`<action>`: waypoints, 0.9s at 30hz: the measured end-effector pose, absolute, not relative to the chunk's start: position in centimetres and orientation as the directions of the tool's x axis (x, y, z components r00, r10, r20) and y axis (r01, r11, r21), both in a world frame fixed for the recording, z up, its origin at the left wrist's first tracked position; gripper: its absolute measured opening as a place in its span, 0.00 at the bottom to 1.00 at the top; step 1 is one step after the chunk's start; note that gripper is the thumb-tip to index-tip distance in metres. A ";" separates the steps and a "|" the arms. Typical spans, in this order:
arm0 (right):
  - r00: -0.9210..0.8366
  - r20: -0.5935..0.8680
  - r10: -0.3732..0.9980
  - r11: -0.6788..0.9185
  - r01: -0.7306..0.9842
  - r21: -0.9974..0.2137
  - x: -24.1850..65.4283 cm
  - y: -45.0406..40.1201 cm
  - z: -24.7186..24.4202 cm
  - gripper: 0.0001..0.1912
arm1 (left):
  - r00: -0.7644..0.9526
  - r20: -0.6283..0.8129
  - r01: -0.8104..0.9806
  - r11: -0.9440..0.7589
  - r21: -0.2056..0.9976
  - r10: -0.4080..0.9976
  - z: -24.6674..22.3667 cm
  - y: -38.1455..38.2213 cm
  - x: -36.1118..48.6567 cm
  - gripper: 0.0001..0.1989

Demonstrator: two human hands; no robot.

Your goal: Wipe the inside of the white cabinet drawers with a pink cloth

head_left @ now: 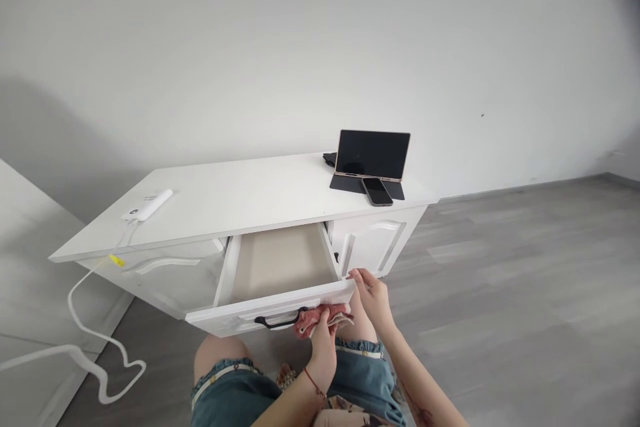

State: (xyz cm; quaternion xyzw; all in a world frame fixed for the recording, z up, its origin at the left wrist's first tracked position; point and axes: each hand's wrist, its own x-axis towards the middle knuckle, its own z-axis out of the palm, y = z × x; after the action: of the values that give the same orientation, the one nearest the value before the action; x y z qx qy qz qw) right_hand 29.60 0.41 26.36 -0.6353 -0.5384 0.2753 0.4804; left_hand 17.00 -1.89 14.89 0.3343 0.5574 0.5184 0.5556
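Note:
My left hand point(325, 345) is closed on a reddish-pink cloth point(313, 321) and presses it against the front of a pulled-out white drawer point(227, 317), just right of its black handle point(280, 322). Part of the cloth hangs loose below the fingers. At the drawer's top right corner is my right hand point(373, 295), its fingers bent and pinching the edge. The beige drawer bottom shows with nothing lying on it.
The drawer belongs to a low white cabinet point(240, 188) against the wall. On top stand a tablet point(373, 154) and a phone point(377, 192); a white device point(155, 205) with a trailing cable point(75, 320) lies left. My knees are under the drawer.

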 end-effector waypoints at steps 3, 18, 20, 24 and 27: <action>0.260 0.164 0.952 0.043 0.414 -0.909 29.6 0.4 26.3 0.25 | -0.150 -0.630 -0.649 0.404 0.644 0.762 17.9 -1.4 18.2 0.06; 0.252 0.111 0.961 0.002 0.394 -0.919 30.0 0.6 25.6 0.23 | 0.398 -0.602 -0.887 0.457 -0.061 0.692 27.3 -1.9 9.9 0.10; 0.245 0.116 0.963 0.009 0.399 -0.917 30.1 0.7 25.4 0.23 | 0.388 -0.604 -0.898 0.432 -0.079 0.696 27.8 -2.2 8.6 0.11; 0.239 0.122 0.963 0.015 0.406 -0.914 30.2 0.8 25.2 0.24 | 0.307 -0.628 -0.928 0.370 -0.031 0.716 28.2 -2.6 5.9 0.10; 0.242 0.126 0.962 0.016 0.411 -0.912 30.0 0.9 25.3 0.24 | 0.198 -0.625 -0.959 0.280 0.034 0.755 27.9 -2.8 3.6 0.11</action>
State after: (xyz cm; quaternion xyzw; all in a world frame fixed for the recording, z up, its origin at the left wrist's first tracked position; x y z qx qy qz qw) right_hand 30.05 0.95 25.33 -0.6358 -0.5398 0.2961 0.4655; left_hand 3.57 -2.78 27.86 -0.1857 0.2748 0.5704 0.7514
